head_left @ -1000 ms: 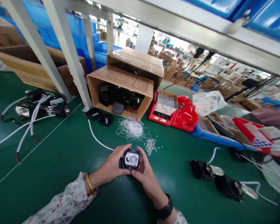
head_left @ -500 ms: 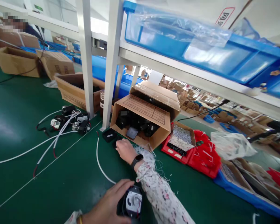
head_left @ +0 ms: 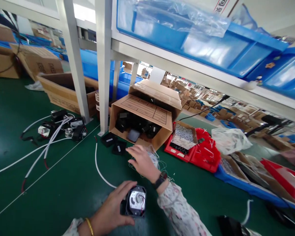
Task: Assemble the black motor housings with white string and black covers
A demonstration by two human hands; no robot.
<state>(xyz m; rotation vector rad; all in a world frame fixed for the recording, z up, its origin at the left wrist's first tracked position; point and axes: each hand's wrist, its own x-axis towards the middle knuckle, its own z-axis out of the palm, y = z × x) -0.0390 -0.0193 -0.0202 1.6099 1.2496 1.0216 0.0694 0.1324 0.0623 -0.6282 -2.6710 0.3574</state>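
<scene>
My left hand [head_left: 112, 209] is wrapped round a small black motor part [head_left: 135, 201] with a white round face and red wires, held low on the green table [head_left: 64, 183]. My right hand [head_left: 142, 161] reaches forward with its fingers spread, palm down, holding nothing. It hovers over a tangle of thin white ties [head_left: 155, 160], just right of two flat black covers [head_left: 113, 143]. An open cardboard box [head_left: 144, 116] lying on its side, full of black parts, stands right behind them.
White cables and several black motor parts [head_left: 61, 127] lie at the left by grey rack posts [head_left: 103, 65]. Red trays [head_left: 201, 154], a small box of screws [head_left: 183, 136] and a plastic bag [head_left: 228, 141] sit to the right. Blue bins [head_left: 186, 42] on the shelf above.
My right hand left the motor part and reached toward the black covers by the box, then drew back a little to the right. The left hand keeps holding the part. The view tilted up.
</scene>
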